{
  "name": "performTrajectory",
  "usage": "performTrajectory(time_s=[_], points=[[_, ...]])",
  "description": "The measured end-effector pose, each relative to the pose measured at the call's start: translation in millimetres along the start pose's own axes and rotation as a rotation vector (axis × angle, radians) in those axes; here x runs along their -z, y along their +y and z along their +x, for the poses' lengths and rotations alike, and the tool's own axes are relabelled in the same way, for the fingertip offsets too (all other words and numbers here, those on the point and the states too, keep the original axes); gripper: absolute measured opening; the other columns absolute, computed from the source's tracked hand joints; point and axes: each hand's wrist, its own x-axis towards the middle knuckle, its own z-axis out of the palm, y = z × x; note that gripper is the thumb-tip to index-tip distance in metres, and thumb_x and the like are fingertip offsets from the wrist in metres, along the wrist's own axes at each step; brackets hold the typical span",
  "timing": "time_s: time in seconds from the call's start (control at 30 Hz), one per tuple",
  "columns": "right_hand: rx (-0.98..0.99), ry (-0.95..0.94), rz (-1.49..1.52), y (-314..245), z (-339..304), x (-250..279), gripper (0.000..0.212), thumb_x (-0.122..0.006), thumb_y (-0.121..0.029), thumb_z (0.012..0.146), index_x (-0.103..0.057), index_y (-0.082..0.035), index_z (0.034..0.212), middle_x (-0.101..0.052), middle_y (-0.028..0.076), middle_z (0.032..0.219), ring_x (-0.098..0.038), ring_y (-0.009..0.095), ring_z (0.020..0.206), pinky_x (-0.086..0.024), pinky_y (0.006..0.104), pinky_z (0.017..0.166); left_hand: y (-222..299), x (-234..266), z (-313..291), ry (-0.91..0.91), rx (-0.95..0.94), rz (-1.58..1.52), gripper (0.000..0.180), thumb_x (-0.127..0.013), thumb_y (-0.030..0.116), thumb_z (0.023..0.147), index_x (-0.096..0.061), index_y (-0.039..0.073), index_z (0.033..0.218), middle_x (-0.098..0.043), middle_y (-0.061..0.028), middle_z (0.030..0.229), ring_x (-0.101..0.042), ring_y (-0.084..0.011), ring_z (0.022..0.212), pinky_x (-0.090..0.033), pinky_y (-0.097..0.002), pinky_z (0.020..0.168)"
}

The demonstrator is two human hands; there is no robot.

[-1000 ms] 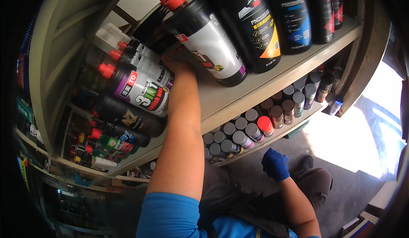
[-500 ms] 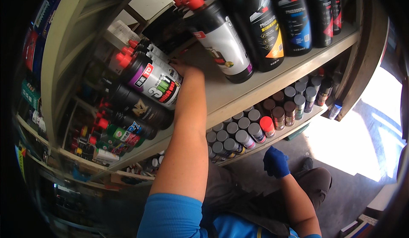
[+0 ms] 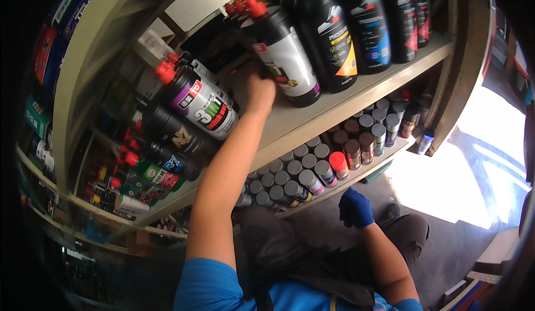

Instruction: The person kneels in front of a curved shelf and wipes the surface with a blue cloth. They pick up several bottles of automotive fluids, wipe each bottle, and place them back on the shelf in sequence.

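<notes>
My bare left hand (image 3: 261,92) reaches into the gap on the shelf between two groups of bottles. It is right beside a black bottle with a white label and red cap (image 3: 290,66). Its fingers point toward the back and are mostly out of sight, so I cannot see whether they touch anything. Left of my forearm stands a polish wax bottle (image 3: 203,108) with a purple-and-white label and a red cap. My right hand (image 3: 356,208), in a blue glove, is closed in a fist low in front of my knee; its palm is hidden.
Large black bottles (image 3: 329,43) line the right of the shelf (image 3: 356,91). Several spray cans (image 3: 309,178) with mostly grey caps, one red, crowd the shelf below. More dark and green bottles (image 3: 161,176) stand at left. A wooden upright (image 3: 462,71) bounds the right end.
My left hand has moved right, away from the polish wax bottles and toward the white-labelled black bottle. My right hand stays in a fist. The whole view has shifted slightly.
</notes>
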Motion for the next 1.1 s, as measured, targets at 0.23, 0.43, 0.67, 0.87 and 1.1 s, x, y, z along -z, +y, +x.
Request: performTrajectory(time_s=[0.23, 0.43, 0.67, 0.87, 1.1], points=[[-0.137, -0.088, -0.077, -34, 8, 24, 0.009, -0.059, -0.003, 0.081, -0.052, -0.006, 0.076, -0.052, 0.007, 0.061, -0.058, 0.017, 0.05, -0.044, 0.0313, 0.042, 15, -5, -4, -0.136, -0.275, -0.391, 0.077, -0.078, 0.032, 0.074, -0.037, -0.001, 0.131, -0.052, -0.0138, 0.124, -0.052, -0.021, 0.113, -0.04, -0.0353, 0.099], [-0.083, 0.195, 0.051, -54, -4, 35, 0.021, -0.063, -0.001, 0.082, -0.047, -0.006, 0.07, -0.052, 0.007, 0.054, -0.059, 0.018, 0.044, -0.043, 0.0313, 0.036, 31, -17, -7, 0.037, -0.362, -0.096, 0.088, -0.089, 0.032, 0.058, -0.043, -0.002, 0.124, -0.06, -0.0181, 0.114, -0.061, -0.027, 0.101, -0.049, -0.0371, 0.089], [-0.037, -0.088, -0.443, -88, -5, 69, 0.017, -0.069, -0.016, 0.07, -0.055, -0.007, 0.072, -0.055, 0.014, 0.072, -0.058, 0.032, 0.07, -0.048, 0.0401, 0.061, 37, 36, -53, 0.105, -0.392, -0.042, 0.072, -0.087, 0.027, 0.059, -0.05, -0.002, 0.114, -0.063, -0.0146, 0.105, -0.063, -0.0247, 0.094, -0.05, -0.0374, 0.084], [0.282, 0.429, -0.297, -239, 114, 191, 0.018, -0.063, -0.008, 0.082, -0.057, -0.002, 0.098, -0.058, 0.016, 0.091, -0.058, 0.035, 0.082, -0.048, 0.0402, 0.07, 37, 63, -78, 0.151, -0.531, -0.136, 0.077, -0.085, 0.036, 0.059, -0.048, -0.001, 0.115, -0.059, -0.0209, 0.109, -0.061, -0.0348, 0.095, -0.051, -0.0421, 0.082], [0.302, 0.33, -0.383, -408, 230, 260, 0.019, -0.064, -0.02, 0.066, -0.068, -0.007, 0.079, -0.061, 0.017, 0.081, -0.061, 0.038, 0.08, -0.05, 0.0411, 0.072, 36, 47, -99, 0.219, -0.608, -0.048, 0.073, -0.084, 0.034, 0.064, -0.047, 0.0, 0.118, -0.058, -0.0207, 0.106, -0.06, -0.038, 0.097, -0.048, -0.0416, 0.083]])
